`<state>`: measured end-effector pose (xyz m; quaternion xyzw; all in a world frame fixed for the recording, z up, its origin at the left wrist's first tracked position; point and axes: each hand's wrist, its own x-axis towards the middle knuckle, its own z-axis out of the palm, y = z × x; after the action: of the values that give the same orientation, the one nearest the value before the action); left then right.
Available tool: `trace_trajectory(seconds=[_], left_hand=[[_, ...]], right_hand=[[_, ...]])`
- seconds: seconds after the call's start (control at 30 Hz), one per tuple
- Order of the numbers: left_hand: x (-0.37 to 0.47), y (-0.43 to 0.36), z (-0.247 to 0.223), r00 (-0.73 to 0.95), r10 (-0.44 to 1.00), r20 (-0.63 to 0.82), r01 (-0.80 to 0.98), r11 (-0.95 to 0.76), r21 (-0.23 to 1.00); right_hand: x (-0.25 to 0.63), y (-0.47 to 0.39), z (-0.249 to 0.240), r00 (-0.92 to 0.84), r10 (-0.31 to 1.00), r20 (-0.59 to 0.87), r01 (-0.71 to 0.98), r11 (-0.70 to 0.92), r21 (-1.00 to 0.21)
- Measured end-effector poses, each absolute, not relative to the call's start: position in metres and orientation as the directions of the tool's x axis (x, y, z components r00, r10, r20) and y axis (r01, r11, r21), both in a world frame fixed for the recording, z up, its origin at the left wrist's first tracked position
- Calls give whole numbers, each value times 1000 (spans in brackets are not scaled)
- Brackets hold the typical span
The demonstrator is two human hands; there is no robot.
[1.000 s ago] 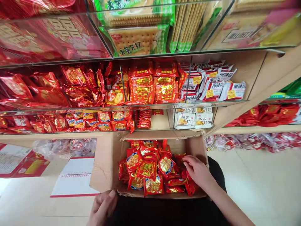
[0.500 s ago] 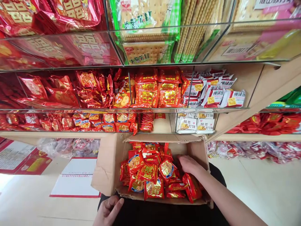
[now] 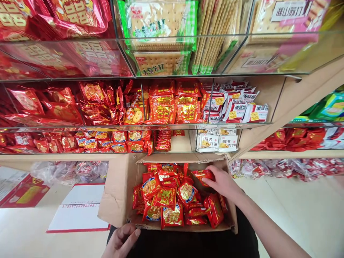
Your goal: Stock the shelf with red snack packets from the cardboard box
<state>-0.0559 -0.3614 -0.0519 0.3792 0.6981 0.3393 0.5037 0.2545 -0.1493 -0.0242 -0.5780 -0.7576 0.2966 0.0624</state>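
Note:
An open cardboard box (image 3: 118,195) rests on my lap, full of several red and gold snack packets (image 3: 166,195). My right hand (image 3: 221,182) is inside the box at its far right corner, fingers closed on one red packet (image 3: 203,174) lifted slightly above the pile. My left hand (image 3: 120,242) rests against the box's near left corner, fingers loosely apart, holding nothing.
Glass shelves (image 3: 172,126) ahead hold red snack packets (image 3: 163,107), white biscuit packs (image 3: 236,107) and green cracker packs (image 3: 161,25). A wooden shelf edge (image 3: 59,156) runs just beyond the box. A white and red carton (image 3: 80,208) lies on the floor at left.
My right hand moved from the middle right of the box toward its far right corner and took hold of a red packet. The left hand shifted slightly along the box's near corner.

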Motion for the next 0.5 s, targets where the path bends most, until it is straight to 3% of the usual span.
trace_trajectory(seconds=[0.07, 0.1, 0.17, 0.23, 0.33, 0.5], left_hand=[[-38, -343, -34, -174, 870, -461, 107, 482, 870], [-26, -331, -25, -158, 868, -471, 33, 482, 876], [-1, -307, -9, -57, 889, -454, -127, 444, 887], [23, -285, 2, 20, 902, -431, -287, 418, 862], [44, -265, 8, 35, 902, -431, -435, 402, 806], [46, -259, 1, -51, 893, -447, -379, 397, 836]], right_hand=[[256, -162, -16, -218, 931, -291, 573, -119, -811], [253, -170, -13, -198, 918, -345, 380, -253, -890], [241, -186, -10, -224, 868, -443, 21, -450, -893], [226, -200, -7, -301, 826, -476, -177, -539, -823], [205, -215, -4, -323, 826, -461, -252, -545, -800], [200, -222, -8, -316, 842, -436, -181, -505, -844]])
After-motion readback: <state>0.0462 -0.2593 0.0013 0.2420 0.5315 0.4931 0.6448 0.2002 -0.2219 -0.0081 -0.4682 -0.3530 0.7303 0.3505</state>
